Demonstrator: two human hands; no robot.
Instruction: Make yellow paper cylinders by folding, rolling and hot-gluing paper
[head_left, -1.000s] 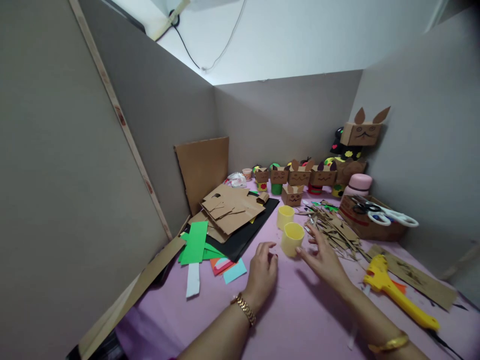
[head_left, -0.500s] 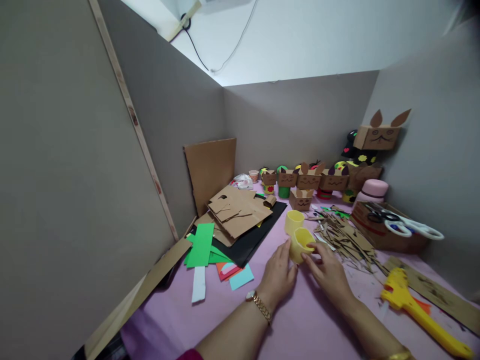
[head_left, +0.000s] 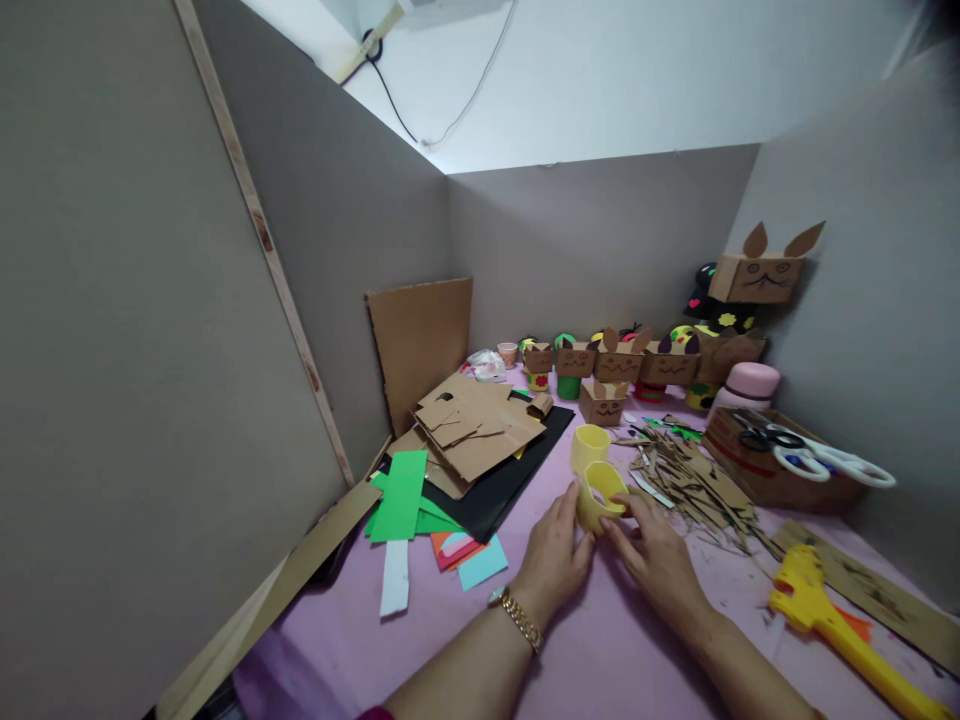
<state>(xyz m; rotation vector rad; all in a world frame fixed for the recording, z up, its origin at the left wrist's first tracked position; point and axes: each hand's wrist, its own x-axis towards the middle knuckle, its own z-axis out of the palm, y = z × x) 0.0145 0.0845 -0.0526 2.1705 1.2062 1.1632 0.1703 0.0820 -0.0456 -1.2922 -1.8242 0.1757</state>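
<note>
Both hands are around a short, hollow yellow tube (head_left: 591,513) that looks like paper or thin card, its open end facing up. My left hand (head_left: 551,552) presses fingertips against its left side, thumb at the front. On the other side, my right hand (head_left: 656,550) pinches the near right wall, with fingertips at the rim. A pinkish patch shows through the opening. Directly behind it stands a similar yellow tube (head_left: 590,452), which neither hand holds.
Cardboard scraps (head_left: 690,480) and a yellow glue gun (head_left: 806,590) lie at right. Scissors (head_left: 802,450) rest on a cardboard box (head_left: 739,460). Green sheets (head_left: 401,495), black sheets (head_left: 487,510) and cardboard pieces (head_left: 480,425) lie left. Cardboard animal figures (head_left: 619,360) line the back.
The held tube has tipped a little, so more of its inside and the pinkish patch show. My hands keep nearly the same hold. The camera view has shifted slightly.
</note>
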